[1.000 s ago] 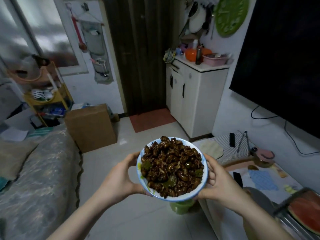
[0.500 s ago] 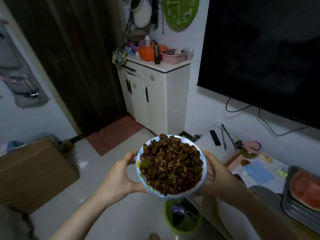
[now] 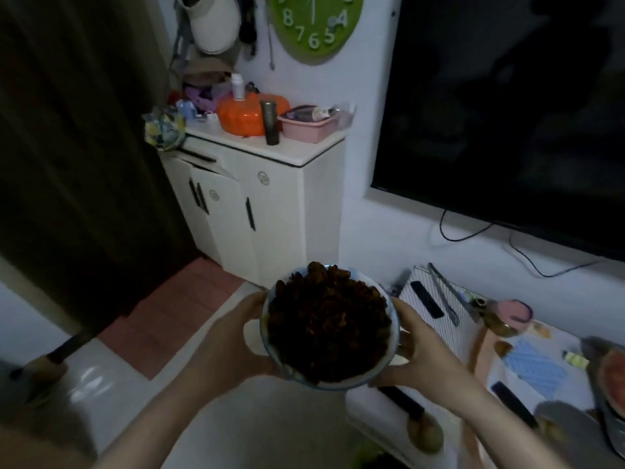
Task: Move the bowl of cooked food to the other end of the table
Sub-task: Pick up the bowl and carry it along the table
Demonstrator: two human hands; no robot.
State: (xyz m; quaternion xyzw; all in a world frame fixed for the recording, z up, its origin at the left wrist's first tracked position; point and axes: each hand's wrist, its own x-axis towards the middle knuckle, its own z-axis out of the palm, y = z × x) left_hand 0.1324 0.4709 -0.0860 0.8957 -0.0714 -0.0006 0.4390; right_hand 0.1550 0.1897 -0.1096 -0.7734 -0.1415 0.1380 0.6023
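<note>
1. Head view: bowl (image 3: 392, 336) held in the air with both hands, above the floor at the near-left edge of the table (image 3: 473, 370), not resting on it.
2. Bowl is heaped with dark brown cooked food (image 3: 326, 328); the frame is dim and blurred, so pieces are not distinguishable.
3. Left hand (image 3: 225, 343) cups the bowl's left side, fingers curled under and around the wall, thumb near the rim.
4. Right hand (image 3: 421, 346) cups the right side, fingers wrapped around the wall, thumb up by the rim.
5. Both forearms reach in from the bottom of the frame.
6. Table runs along the right under the TV (image 3: 507, 96): a remote (image 3: 426, 298) and tongs (image 3: 443, 292) lie on a striped mat at the far end.
7. A pink-lidded jar (image 3: 509, 316) is past the mat, with a blue cloth (image 3: 537, 365) nearer the camera.
8. Watermelon (image 3: 614, 377) on a tray at the right edge.
9. Behind the bowl: white cabinet (image 3: 270, 211) against the wall, with an orange pot (image 3: 247, 115), a dark bottle (image 3: 270, 121) and a pink tub (image 3: 309, 125) on top.
10. Green clock (image 3: 314, 25) on the wall above the cabinet.
11. Dark curtain (image 3: 77, 130) at left, reddish mat (image 3: 169, 319) on the floor below it.
</note>
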